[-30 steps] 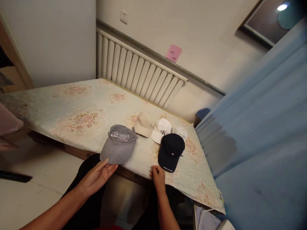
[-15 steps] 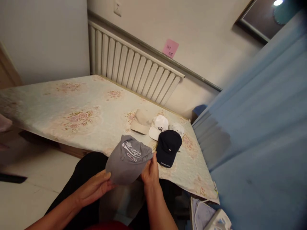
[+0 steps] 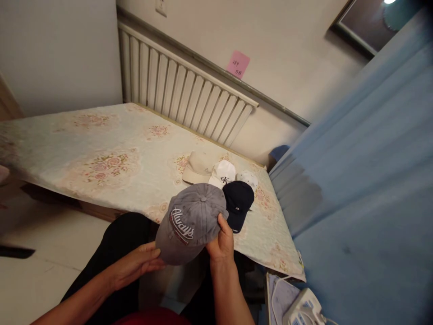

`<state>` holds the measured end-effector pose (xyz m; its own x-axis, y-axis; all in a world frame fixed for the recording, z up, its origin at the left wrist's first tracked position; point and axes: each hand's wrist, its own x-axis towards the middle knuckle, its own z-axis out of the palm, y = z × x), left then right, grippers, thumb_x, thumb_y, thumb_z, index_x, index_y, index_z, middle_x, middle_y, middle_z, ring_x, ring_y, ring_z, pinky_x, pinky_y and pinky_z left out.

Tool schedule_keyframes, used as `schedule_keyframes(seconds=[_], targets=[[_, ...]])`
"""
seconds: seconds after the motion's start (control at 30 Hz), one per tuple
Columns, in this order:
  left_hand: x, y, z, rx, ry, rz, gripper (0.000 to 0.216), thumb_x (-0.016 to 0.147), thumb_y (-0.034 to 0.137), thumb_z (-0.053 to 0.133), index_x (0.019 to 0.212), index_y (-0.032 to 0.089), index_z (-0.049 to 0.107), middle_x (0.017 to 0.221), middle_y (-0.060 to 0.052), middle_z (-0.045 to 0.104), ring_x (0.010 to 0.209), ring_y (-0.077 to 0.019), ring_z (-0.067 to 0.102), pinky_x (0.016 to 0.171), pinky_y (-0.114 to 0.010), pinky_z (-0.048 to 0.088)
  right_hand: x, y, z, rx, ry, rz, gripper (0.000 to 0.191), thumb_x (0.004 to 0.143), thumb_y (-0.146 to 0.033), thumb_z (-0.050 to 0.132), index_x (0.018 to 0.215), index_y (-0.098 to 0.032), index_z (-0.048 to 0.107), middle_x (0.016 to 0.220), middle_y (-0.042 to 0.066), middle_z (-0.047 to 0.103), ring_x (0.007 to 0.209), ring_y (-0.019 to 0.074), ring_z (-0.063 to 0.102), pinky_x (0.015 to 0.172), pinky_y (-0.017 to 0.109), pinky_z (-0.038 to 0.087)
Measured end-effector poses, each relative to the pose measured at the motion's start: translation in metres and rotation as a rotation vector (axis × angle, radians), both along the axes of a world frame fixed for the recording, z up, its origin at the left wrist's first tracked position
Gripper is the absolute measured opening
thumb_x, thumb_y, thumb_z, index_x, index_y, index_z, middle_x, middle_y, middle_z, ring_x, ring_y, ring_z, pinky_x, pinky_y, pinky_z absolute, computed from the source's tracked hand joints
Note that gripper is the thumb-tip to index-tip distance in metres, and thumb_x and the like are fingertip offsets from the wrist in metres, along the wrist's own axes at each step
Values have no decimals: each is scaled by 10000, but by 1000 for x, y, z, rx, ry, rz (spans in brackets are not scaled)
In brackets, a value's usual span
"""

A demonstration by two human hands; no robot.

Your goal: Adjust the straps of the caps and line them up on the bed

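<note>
A grey baseball cap (image 3: 199, 207) with white "Always" lettering is held in front of me, its rounded crown facing up. My left hand (image 3: 144, 259) pinches the brim at its left side, thumb on top. On the right, my right hand (image 3: 221, 239) grips the cap's lower edge, its thumb outside and its other fingers partly hidden. Just behind lies a navy cap (image 3: 239, 203), partly covered by the grey one. Beyond it rest a beige cap (image 3: 196, 168), a white cap (image 3: 224, 171) with black letters and another whitish cap (image 3: 248, 178).
The caps lie on a bed or table with a floral cover (image 3: 142, 171). A radiator (image 3: 182, 85) runs along the wall behind. At right hangs a blue curtain (image 3: 372, 180); below it a white appliance (image 3: 302, 307) with a cord stands on a small surface.
The grey cap has turned so that its crown now shows full and rounded, where it looked flattened before. My right hand has shifted slightly up and right with it.
</note>
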<state>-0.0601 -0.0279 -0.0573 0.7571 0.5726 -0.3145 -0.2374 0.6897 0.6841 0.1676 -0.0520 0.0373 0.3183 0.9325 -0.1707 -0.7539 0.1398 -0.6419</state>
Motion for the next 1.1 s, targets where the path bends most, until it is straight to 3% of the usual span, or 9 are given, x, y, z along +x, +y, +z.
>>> schedule_keyframes(seconds=[0.23, 0.37, 0.43, 0.5, 0.63, 0.73, 0.83, 0.97, 1.1], targets=[[5, 8, 3, -1, 133, 76, 364, 686, 228, 786, 1037, 180, 706, 1108, -170, 697, 1044, -321, 650, 875, -399, 509, -9, -8, 4, 17, -64, -50, 360, 665, -252, 743, 1016, -230, 669, 953, 32, 752, 965, 223, 681, 1016, 469, 454], [16, 26, 16, 19, 309, 411, 356, 612, 95, 795, 947, 178, 709, 1014, -125, 722, 1087, -309, 630, 828, -330, 538, -7, -12, 1, 7, -87, -57, 384, 663, -264, 752, 1035, -233, 657, 954, 32, 747, 956, 217, 681, 996, 448, 469], [23, 33, 32, 56, 364, 651, 300, 588, 5, 768, 836, 163, 710, 920, -94, 726, 1113, -283, 615, 881, -272, 516, -6, -13, -2, -4, -86, -60, 392, 666, -254, 750, 1044, -234, 651, 947, 27, 746, 936, 208, 684, 978, 429, 482], [31, 36, 52, 162, 335, 769, 313, 606, -37, 734, 831, 179, 716, 898, -58, 717, 1166, -256, 578, 936, -229, 483, -7, -14, -5, -17, -77, -59, 397, 664, -240, 750, 1048, -232, 647, 940, 24, 746, 920, 200, 687, 957, 408, 496], [46, 24, 92, 425, 258, 753, 313, 642, -21, 726, 855, 208, 731, 1012, -42, 686, 1242, -252, 505, 1028, -256, 429, -13, -16, -5, -19, -69, -50, 407, 648, -234, 762, 1038, -221, 645, 924, 27, 748, 887, 205, 694, 934, 411, 509], [56, 10, 110, 504, 147, 676, 342, 647, -47, 696, 872, 207, 742, 1058, -62, 676, 1308, -288, 426, 1117, -328, 338, -19, -18, -2, 4, -99, -38, 408, 646, -244, 771, 1034, -217, 644, 925, 25, 746, 873, 202, 696, 932, 409, 512], [66, 3, 116, 476, 61, 612, 355, 654, -66, 651, 873, 198, 743, 1084, -86, 668, 1327, -308, 390, 1137, -360, 295, -23, -21, 2, 20, -106, -16, 407, 652, -246, 772, 1037, -214, 644, 937, 25, 740, 871, 204, 694, 916, 408, 519], [74, 6, 118, 566, 134, 601, 351, 621, -17, 708, 877, 221, 746, 1029, -80, 651, 1254, -320, 429, 1114, -369, 303, -26, -25, 2, 13, -80, -9, 410, 642, -254, 785, 1026, -210, 647, 922, 30, 742, 861, 218, 694, 912, 428, 522], [77, 16, 116, 590, 288, 568, 276, 611, 61, 750, 839, 213, 725, 852, -38, 634, 952, -243, 563, 893, -304, 438, -27, -26, -1, 38, -94, 32, 426, 669, -323, 782, 1053, -208, 639, 977, 53, 740, 938, 238, 689, 927, 431, 514]])
